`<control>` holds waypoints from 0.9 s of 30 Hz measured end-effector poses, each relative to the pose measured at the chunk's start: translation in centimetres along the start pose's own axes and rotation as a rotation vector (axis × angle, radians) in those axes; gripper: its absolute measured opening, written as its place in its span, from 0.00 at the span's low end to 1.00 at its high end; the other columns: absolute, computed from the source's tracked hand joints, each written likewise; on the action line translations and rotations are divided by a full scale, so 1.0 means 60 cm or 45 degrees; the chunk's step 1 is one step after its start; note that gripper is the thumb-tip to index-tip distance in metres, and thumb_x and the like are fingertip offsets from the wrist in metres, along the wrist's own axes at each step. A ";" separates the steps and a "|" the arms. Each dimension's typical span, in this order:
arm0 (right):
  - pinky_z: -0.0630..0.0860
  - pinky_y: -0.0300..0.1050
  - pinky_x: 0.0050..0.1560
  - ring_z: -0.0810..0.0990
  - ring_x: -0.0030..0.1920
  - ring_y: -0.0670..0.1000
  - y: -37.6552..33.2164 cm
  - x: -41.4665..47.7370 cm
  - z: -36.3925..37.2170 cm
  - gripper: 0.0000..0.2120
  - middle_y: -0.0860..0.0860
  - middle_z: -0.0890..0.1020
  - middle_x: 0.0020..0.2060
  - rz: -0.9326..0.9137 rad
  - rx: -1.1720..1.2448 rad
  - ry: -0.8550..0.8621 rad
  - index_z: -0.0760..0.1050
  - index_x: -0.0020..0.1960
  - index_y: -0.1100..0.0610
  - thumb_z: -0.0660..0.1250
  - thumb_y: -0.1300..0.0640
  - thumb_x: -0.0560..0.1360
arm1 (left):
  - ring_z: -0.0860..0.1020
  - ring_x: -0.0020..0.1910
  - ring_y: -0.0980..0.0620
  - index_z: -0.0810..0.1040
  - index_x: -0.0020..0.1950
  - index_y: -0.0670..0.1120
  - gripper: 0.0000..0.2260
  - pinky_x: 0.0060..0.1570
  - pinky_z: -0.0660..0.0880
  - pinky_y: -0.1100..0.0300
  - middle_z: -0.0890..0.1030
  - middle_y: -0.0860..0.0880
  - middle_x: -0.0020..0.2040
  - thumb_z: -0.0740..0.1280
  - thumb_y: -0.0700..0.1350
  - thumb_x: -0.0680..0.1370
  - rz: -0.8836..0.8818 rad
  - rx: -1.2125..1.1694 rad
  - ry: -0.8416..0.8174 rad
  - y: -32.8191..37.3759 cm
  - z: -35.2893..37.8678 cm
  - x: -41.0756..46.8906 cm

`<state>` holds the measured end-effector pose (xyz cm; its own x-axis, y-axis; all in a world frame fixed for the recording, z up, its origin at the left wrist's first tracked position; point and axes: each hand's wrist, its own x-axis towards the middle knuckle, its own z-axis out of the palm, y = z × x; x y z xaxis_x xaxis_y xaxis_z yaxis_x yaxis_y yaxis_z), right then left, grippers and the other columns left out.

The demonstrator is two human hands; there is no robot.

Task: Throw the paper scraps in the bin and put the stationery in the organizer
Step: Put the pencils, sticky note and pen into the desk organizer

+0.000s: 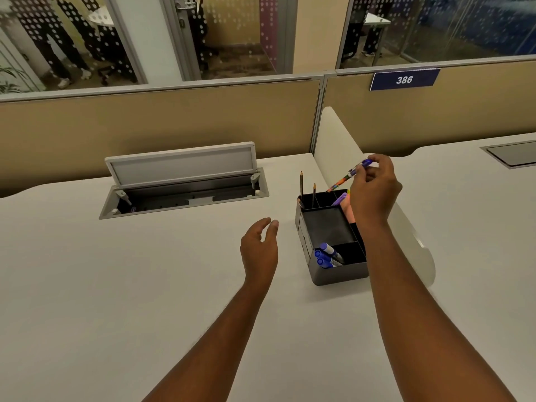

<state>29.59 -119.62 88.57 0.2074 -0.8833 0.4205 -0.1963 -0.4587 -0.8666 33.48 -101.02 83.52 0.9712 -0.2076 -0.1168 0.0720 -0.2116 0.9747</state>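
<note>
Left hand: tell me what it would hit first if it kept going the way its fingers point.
Probably nothing soon. The left hand points up-desk over bare desk, passing left of the organizer; the beige partition lies beyond, though depth is unclear.

The scene is lit evenly and softly from overhead, in a warm, slightly dim tone. The pale surface [116, 285] is rendered without glare, and only faint, diffuse shadows are cast beside the organizer [338, 274] and under the left hand [259, 250]. Straight lines are bowed by wide-angle distortion, most strongly along the partition top [162, 88] and toward the corners. Reflections and a dotted pattern are seen on the glass panels [232, 33] behind, where detail is softened and smeared by compression
</note>
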 end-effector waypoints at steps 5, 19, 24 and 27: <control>0.78 0.42 0.43 0.84 0.47 0.54 0.026 0.000 0.026 0.10 0.57 0.84 0.49 0.054 -0.178 -0.095 0.73 0.60 0.57 0.64 0.59 0.79 | 0.77 0.62 0.49 0.77 0.63 0.43 0.14 0.61 0.72 0.58 0.80 0.45 0.61 0.63 0.45 0.79 0.041 -0.014 0.034 -0.004 -0.011 0.004; 0.79 0.47 0.42 0.82 0.43 0.58 0.065 -0.028 0.057 0.09 0.60 0.82 0.46 0.114 -0.463 -0.306 0.73 0.55 0.61 0.67 0.59 0.77 | 0.78 0.60 0.49 0.77 0.61 0.41 0.13 0.61 0.72 0.59 0.81 0.43 0.59 0.63 0.44 0.79 0.065 0.003 0.063 -0.012 -0.039 0.002; 0.75 0.45 0.38 0.78 0.39 0.55 0.078 -0.032 0.064 0.06 0.58 0.81 0.42 0.070 -0.537 -0.340 0.77 0.48 0.64 0.67 0.61 0.76 | 0.78 0.59 0.51 0.78 0.61 0.41 0.13 0.58 0.71 0.64 0.81 0.44 0.59 0.64 0.44 0.79 0.068 0.020 0.083 -0.009 -0.052 0.001; 0.75 0.46 0.38 0.78 0.41 0.56 0.079 -0.036 0.069 0.07 0.57 0.77 0.41 0.105 -0.564 -0.357 0.77 0.48 0.66 0.67 0.62 0.76 | 0.78 0.59 0.51 0.78 0.61 0.41 0.13 0.58 0.71 0.64 0.81 0.44 0.59 0.63 0.44 0.79 0.067 0.040 0.100 -0.001 -0.066 -0.002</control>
<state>32.15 -119.50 82.46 0.4104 -0.8861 0.2153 -0.5961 -0.4393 -0.6721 34.25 -97.19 84.24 0.9884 -0.1439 -0.0494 0.0147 -0.2328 0.9724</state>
